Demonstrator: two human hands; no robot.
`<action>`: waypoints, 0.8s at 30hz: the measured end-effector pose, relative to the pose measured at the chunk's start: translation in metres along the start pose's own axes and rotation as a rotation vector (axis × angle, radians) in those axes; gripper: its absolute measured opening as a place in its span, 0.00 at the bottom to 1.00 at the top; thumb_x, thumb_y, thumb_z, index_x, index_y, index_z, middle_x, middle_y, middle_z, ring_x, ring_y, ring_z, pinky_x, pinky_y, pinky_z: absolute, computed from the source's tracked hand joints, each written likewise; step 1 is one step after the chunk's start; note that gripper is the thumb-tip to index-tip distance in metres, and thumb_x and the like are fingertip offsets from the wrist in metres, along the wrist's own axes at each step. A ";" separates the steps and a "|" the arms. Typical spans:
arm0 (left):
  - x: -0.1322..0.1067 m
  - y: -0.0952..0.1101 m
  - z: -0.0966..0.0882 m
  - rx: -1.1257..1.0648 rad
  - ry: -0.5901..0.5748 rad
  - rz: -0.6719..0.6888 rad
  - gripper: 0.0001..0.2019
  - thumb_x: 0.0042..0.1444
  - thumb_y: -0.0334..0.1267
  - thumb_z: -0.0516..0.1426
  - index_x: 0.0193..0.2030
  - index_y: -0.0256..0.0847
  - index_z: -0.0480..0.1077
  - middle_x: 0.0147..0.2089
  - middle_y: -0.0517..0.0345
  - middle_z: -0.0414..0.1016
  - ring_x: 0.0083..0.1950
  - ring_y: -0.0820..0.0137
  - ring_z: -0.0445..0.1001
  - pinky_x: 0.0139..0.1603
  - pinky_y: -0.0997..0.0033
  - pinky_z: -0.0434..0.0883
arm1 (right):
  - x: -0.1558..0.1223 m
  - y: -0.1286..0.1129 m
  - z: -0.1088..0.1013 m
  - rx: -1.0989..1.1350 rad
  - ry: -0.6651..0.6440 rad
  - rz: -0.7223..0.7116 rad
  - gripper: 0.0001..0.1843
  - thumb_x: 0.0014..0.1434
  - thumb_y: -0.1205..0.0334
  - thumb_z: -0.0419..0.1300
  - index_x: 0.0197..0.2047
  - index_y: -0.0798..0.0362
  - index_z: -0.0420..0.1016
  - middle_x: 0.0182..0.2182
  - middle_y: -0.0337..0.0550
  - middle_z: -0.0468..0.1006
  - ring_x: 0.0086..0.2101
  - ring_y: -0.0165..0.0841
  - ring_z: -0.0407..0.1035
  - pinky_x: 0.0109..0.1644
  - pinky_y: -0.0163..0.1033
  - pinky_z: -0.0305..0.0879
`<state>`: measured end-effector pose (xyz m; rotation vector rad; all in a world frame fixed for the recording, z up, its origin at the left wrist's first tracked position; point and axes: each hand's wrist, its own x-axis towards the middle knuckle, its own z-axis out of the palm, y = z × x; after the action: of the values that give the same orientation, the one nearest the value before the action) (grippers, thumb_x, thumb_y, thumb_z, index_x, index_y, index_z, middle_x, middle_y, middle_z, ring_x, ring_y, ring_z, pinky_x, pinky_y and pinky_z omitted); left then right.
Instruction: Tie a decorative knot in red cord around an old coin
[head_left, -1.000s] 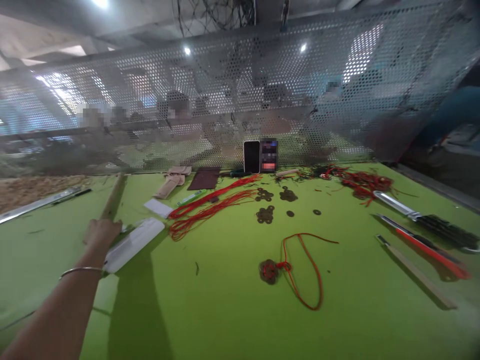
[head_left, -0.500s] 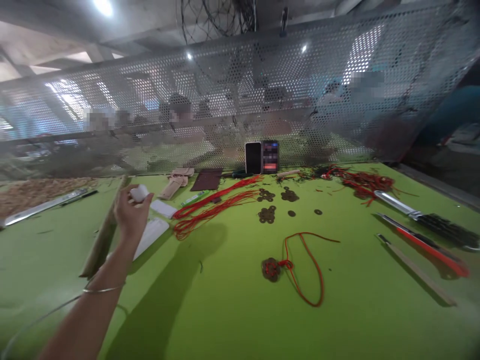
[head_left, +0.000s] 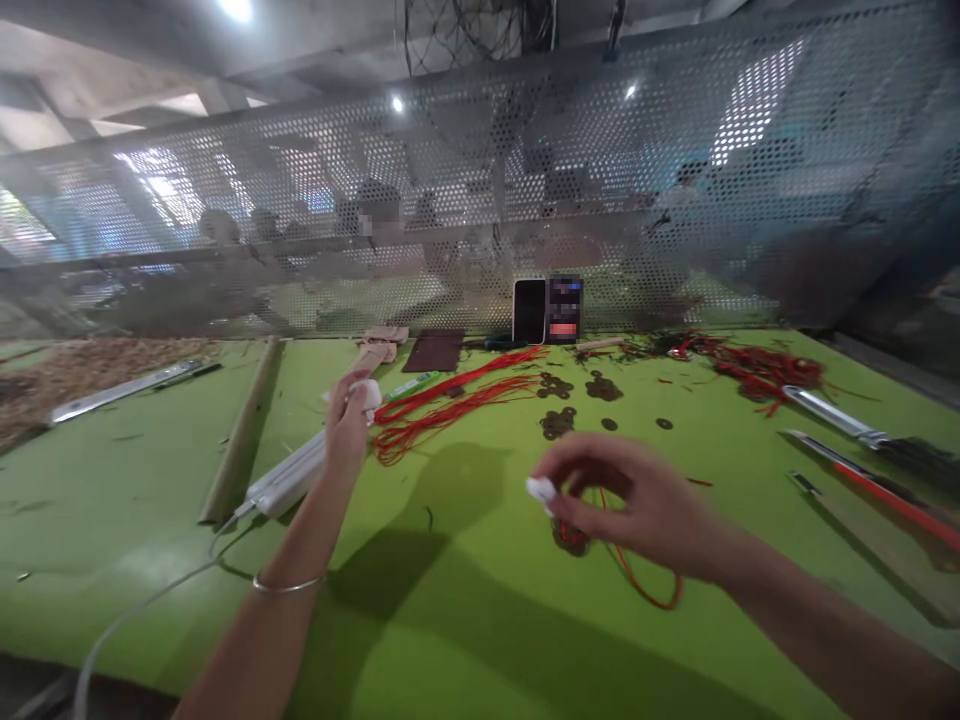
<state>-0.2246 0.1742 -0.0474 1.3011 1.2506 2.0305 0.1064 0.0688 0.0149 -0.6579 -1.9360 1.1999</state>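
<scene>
My left hand (head_left: 346, 432), with a bangle on its wrist, is closed on a small rounded white object (head_left: 366, 394) above the far end of a white power strip (head_left: 289, 478). My right hand (head_left: 637, 500) pinches a smaller white piece (head_left: 540, 489) between thumb and fingers; its exact kind is too blurred to tell. Beneath the right hand lies a cluster of old coins (head_left: 571, 543) tied with a red cord (head_left: 651, 598), partly hidden by the hand. Just beyond are loose coins (head_left: 559, 423) in small piles.
Bundles of red cord (head_left: 420, 430) lie at centre left, with a tangled red heap (head_left: 772, 370) at back right. A red-handled knife (head_left: 885, 490) and a brush (head_left: 832, 415) rest at right. Two phones (head_left: 529, 310) lean on the perforated metal screen (head_left: 465, 190). A wooden stick (head_left: 244, 430) lies left.
My right hand has come into view from the right with a small white piece in its fingers. My left hand still holds its white object. The view has shifted slightly left.
</scene>
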 end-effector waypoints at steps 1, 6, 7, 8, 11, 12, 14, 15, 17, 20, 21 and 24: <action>-0.002 0.000 0.001 -0.097 -0.005 -0.065 0.13 0.45 0.44 0.61 0.37 0.42 0.71 0.36 0.58 0.70 0.30 0.75 0.69 0.28 0.77 0.69 | 0.018 0.007 0.005 0.014 -0.011 -0.004 0.08 0.55 0.65 0.60 0.41 0.51 0.72 0.35 0.41 0.75 0.33 0.28 0.71 0.36 0.36 0.73; -0.012 0.000 0.004 -0.276 0.078 -0.245 0.13 0.43 0.45 0.63 0.36 0.44 0.71 0.26 0.66 0.68 0.22 0.80 0.66 0.20 0.82 0.64 | 0.102 0.050 0.036 0.021 0.013 -0.124 0.12 0.55 0.66 0.59 0.44 0.53 0.69 0.36 0.42 0.74 0.34 0.28 0.71 0.40 0.36 0.71; -0.014 -0.002 0.005 -0.280 0.086 -0.262 0.13 0.43 0.45 0.63 0.35 0.44 0.72 0.25 0.67 0.68 0.20 0.81 0.65 0.19 0.83 0.63 | 0.116 0.058 0.043 0.008 0.012 -0.142 0.12 0.55 0.66 0.59 0.45 0.53 0.69 0.35 0.42 0.74 0.33 0.28 0.71 0.40 0.36 0.71; -0.015 -0.003 0.006 -0.280 0.087 -0.279 0.12 0.42 0.44 0.63 0.34 0.43 0.72 0.24 0.67 0.68 0.20 0.81 0.65 0.18 0.84 0.62 | 0.130 0.065 0.050 -0.001 0.008 -0.167 0.12 0.55 0.67 0.58 0.44 0.53 0.69 0.34 0.41 0.74 0.33 0.28 0.71 0.41 0.36 0.71; -0.019 -0.006 0.010 -0.289 0.088 -0.329 0.11 0.41 0.43 0.64 0.29 0.40 0.72 0.23 0.67 0.70 0.20 0.81 0.66 0.18 0.84 0.62 | 0.164 0.082 0.070 -0.059 -0.017 -0.265 0.11 0.54 0.72 0.57 0.42 0.54 0.69 0.33 0.40 0.74 0.33 0.28 0.71 0.41 0.35 0.69; -0.020 -0.007 0.011 -0.295 0.088 -0.344 0.12 0.40 0.44 0.64 0.29 0.40 0.71 0.24 0.66 0.70 0.20 0.81 0.67 0.19 0.84 0.63 | 0.172 0.086 0.076 -0.074 -0.014 -0.298 0.12 0.54 0.73 0.57 0.42 0.55 0.68 0.33 0.40 0.74 0.33 0.27 0.71 0.41 0.34 0.69; -0.020 -0.008 0.012 -0.311 0.096 -0.370 0.12 0.40 0.44 0.64 0.30 0.41 0.71 0.25 0.66 0.72 0.22 0.80 0.69 0.21 0.83 0.64 | 0.185 0.092 0.083 -0.102 0.002 -0.365 0.13 0.54 0.75 0.56 0.44 0.55 0.68 0.34 0.40 0.74 0.33 0.27 0.71 0.41 0.34 0.68; -0.020 -0.008 0.012 -0.318 0.104 -0.379 0.12 0.40 0.44 0.64 0.30 0.41 0.71 0.26 0.66 0.73 0.23 0.79 0.69 0.22 0.82 0.65 | 0.188 0.095 0.086 -0.122 0.010 -0.396 0.14 0.54 0.75 0.56 0.44 0.56 0.68 0.34 0.41 0.75 0.33 0.27 0.71 0.41 0.33 0.67; -0.020 -0.010 0.012 -0.328 0.118 -0.391 0.12 0.40 0.44 0.64 0.31 0.42 0.71 0.27 0.66 0.73 0.24 0.79 0.70 0.24 0.81 0.67 | 0.192 0.098 0.088 -0.194 0.017 -0.443 0.14 0.54 0.74 0.57 0.45 0.56 0.68 0.35 0.42 0.75 0.35 0.28 0.71 0.42 0.33 0.65; -0.019 -0.016 0.011 -0.323 0.131 -0.396 0.11 0.41 0.44 0.63 0.29 0.42 0.70 0.26 0.66 0.73 0.25 0.79 0.71 0.26 0.81 0.67 | 0.191 0.102 0.088 -0.377 0.000 -0.465 0.14 0.56 0.72 0.57 0.46 0.54 0.68 0.37 0.42 0.75 0.37 0.30 0.70 0.42 0.34 0.63; -0.019 -0.018 0.011 -0.318 0.134 -0.397 0.11 0.41 0.43 0.63 0.29 0.42 0.70 0.26 0.66 0.73 0.26 0.78 0.71 0.26 0.81 0.67 | 0.189 0.102 0.087 -0.443 -0.009 -0.467 0.13 0.56 0.72 0.57 0.46 0.53 0.69 0.38 0.42 0.75 0.38 0.31 0.69 0.42 0.34 0.63; -0.020 -0.026 0.012 -0.300 0.148 -0.406 0.11 0.41 0.42 0.64 0.31 0.43 0.71 0.27 0.66 0.74 0.28 0.77 0.73 0.28 0.80 0.68 | 0.185 0.100 0.086 -0.591 -0.021 -0.493 0.14 0.56 0.74 0.54 0.45 0.52 0.69 0.44 0.45 0.71 0.44 0.34 0.66 0.42 0.34 0.61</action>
<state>-0.2078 0.1782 -0.0775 0.7056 1.1089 1.9455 -0.0673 0.2044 -0.0390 -0.4081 -2.3047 0.3292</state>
